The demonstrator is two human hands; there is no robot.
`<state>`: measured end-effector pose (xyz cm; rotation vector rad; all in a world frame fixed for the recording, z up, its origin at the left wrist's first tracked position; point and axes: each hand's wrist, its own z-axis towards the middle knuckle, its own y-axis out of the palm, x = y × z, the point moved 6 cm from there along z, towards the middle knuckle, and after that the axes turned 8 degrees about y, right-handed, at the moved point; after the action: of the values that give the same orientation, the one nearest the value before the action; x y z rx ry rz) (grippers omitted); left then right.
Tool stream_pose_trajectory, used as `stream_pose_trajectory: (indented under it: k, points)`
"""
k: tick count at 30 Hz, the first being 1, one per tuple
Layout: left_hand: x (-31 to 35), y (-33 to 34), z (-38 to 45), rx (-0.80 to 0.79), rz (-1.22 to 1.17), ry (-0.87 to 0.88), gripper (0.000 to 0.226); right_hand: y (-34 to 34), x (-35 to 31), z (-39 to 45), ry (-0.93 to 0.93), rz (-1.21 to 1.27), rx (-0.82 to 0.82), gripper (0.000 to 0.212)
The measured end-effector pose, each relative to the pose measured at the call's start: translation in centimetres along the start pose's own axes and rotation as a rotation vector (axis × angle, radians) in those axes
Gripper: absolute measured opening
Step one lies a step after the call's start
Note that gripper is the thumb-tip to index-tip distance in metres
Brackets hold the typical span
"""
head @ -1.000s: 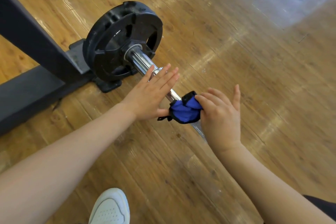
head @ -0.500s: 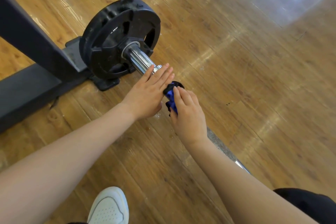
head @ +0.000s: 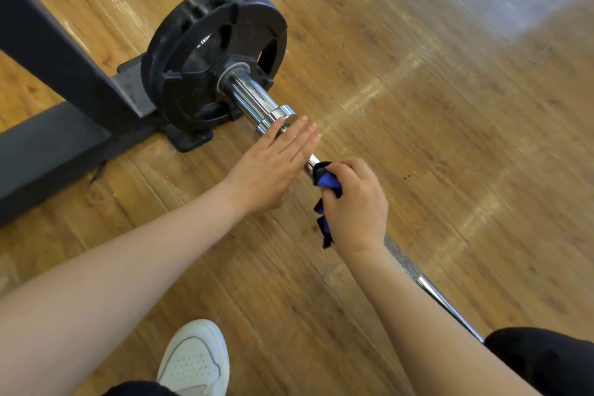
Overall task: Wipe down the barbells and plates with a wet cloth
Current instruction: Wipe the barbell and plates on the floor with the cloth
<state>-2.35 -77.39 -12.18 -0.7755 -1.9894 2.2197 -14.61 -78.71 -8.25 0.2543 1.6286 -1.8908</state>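
A person crouches over a barbell (head: 254, 100) lying across a wooden floor (head: 434, 106), seen from a head-worn camera looking down at both bare arms. The right hand (head: 353, 202) is curled around the bar's thin shaft, clutching a blue cloth (head: 328, 182) edged in black against the metal; a loose tail of the cloth hangs down beside the wrist. The left hand (head: 273, 167) lies flat, fingers straight and together, resting on the bar just beside the right hand, its fingertips reaching the chrome collar where the shaft widens into the sleeve. It grasps nothing.

A single black weight plate (head: 199, 55) sits on the sleeve at the bar's far end, standing on edge and close against the base of a dark metal rack (head: 58, 80) at the left. The knurled shaft (head: 405, 264) runs on behind the right wrist toward the lower right, where it passes out of sight behind a dark-clothed knee (head: 546, 360). A white sneaker (head: 196, 360) stands on the boards at the bottom of the view, between the two forearms.
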Motion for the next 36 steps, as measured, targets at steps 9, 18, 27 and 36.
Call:
stream_pose_trajectory:
  k: [9,18,27,36]
  points:
    - [1.6,0.1,0.1,-0.023,-0.096,-0.041,0.088,0.3,1.4,-2.0,-0.087,-0.107,-0.078,0.039]
    - [1.2,-0.6,-0.2,0.001,-0.153,-0.015,0.085,1.5,-1.3,-0.9,-0.117,0.070,-0.102,0.046]
    - [0.5,0.4,-1.2,-0.112,-0.159,-0.073,0.085,0.0,0.8,-2.2,-0.159,-0.036,-0.056,0.050]
    - [0.5,0.3,-1.1,-0.173,-0.164,-0.066,0.085,0.6,-0.2,-1.6,-0.300,-0.060,-0.068,0.044]
